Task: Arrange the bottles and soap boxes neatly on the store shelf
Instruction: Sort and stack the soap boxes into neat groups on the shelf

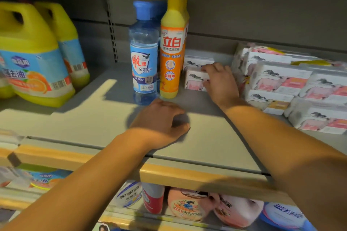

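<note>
A clear blue bottle with a blue cap and a yellow-orange dish soap bottle stand upright side by side at the middle back of the grey shelf; more bottles stand behind them. Just right of the orange bottle sit two stacked white soap boxes with pink print. My right hand grips this stack, fingers over the top box and thumb at the lower one. My left hand rests on the shelf in front of the bottles, fingers curled under, nothing seen in it.
A loose pile of wrapped soap box packs fills the right side of the shelf. Two large yellow detergent jugs stand at the left. A slotted upright runs up the back wall. Pouches and bottles fill the shelf below.
</note>
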